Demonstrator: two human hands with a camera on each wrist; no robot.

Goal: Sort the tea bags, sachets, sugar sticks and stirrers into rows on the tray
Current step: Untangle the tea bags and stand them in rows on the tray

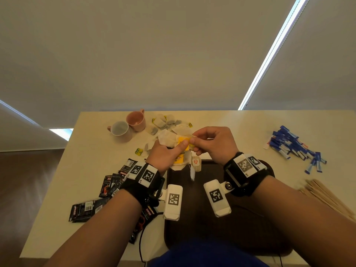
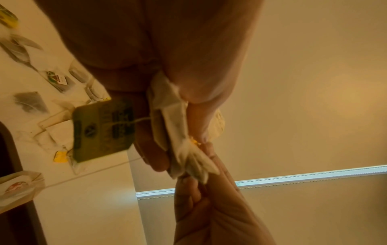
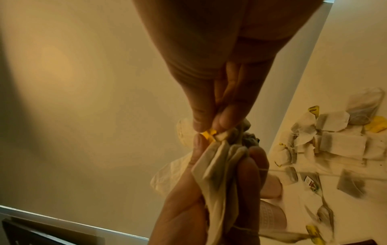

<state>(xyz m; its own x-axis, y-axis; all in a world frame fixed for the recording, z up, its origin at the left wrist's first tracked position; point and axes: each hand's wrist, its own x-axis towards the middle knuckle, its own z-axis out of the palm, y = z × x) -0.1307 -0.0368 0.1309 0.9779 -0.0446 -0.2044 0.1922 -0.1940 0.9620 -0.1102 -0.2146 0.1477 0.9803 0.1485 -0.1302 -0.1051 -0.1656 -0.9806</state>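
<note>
Above the far edge of the dark brown tray (image 1: 208,224), my left hand (image 1: 169,151) grips a bunch of tea bags (image 1: 169,139) with yellow tags. A green-labelled tag (image 2: 103,128) dangles from the bunch (image 2: 169,116) on a string. My right hand (image 1: 210,143) pinches a yellow tag (image 3: 208,133) at the top of the bunch (image 3: 217,167), thumb and forefinger closed on it. Loose tea bags (image 1: 167,122) lie in a heap beyond the hands. One tea bag (image 1: 196,163) hangs over the tray's far rim.
Two pink cups (image 1: 128,125) stand at the far left. Black sachets (image 1: 111,185) lie scattered left of the tray. Blue sugar sticks (image 1: 292,147) are piled at the right, and wooden stirrers (image 1: 327,197) lie near the right front edge.
</note>
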